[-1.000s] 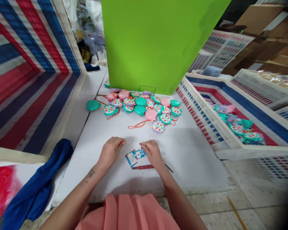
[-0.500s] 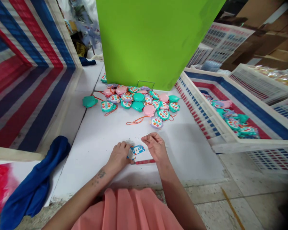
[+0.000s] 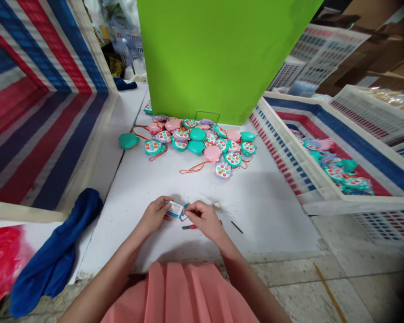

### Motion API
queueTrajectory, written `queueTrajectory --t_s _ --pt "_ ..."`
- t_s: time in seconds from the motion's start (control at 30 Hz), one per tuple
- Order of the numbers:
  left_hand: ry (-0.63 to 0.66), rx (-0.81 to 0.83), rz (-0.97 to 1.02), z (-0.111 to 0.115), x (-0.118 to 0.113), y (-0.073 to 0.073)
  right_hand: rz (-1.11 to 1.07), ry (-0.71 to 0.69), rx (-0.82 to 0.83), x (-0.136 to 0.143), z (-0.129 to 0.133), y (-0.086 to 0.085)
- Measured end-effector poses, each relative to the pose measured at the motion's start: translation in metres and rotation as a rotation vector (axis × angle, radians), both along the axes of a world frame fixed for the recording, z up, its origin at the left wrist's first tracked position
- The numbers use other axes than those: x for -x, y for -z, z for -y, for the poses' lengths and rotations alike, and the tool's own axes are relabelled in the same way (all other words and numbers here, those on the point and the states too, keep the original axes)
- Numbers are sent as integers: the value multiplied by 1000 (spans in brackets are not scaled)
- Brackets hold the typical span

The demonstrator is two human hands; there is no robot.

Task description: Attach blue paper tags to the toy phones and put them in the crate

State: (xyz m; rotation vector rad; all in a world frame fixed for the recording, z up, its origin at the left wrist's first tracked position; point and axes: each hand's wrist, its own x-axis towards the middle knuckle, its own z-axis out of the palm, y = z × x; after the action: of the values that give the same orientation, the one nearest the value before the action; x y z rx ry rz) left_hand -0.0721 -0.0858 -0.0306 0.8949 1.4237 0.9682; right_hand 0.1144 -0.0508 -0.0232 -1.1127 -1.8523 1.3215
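Note:
My left hand [image 3: 156, 214] is closed on a small white and blue printed tag [image 3: 175, 209], fingers on its left end. At the tag's right end, the fingertips of my right hand [image 3: 205, 219] are pinched together; whatever is between them is too small to make out. A red-handled craft knife [image 3: 189, 227] lies just below the tag, partly behind my right hand. Right of that hand lie a bundle of thin pale strands [image 3: 227, 208] and a thin dark stick [image 3: 236, 227]. Farther back sits a pile of turtle-like toys [image 3: 197, 147] in green, pink and purple, some with orange cords.
A bright green panel [image 3: 222, 58] stands behind the pile. On the right is a white crate [image 3: 323, 204] with a striped lining and more toys. A striped-lined crate [image 3: 112, 105] stands on its side at the left, with a blue cloth [image 3: 63, 246] near it.
My left hand has lifted the tag and turned it flat. My right hand has come down and left to the tag's end, uncovering the dark stick. The view has shifted slightly.

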Motion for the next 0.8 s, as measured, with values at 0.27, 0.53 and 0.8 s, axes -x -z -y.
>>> queueTrajectory --t_s 0.27,0.53,0.8 --pt "-66 59 211 3 -8 -16 348 -46 -438 20 14 -5" --pt "-59 45 225 6 -10 -14 364 100 -476 19 10 1" --pt "-57 50 238 8 -12 -15 344 127 -496 18 7 0"
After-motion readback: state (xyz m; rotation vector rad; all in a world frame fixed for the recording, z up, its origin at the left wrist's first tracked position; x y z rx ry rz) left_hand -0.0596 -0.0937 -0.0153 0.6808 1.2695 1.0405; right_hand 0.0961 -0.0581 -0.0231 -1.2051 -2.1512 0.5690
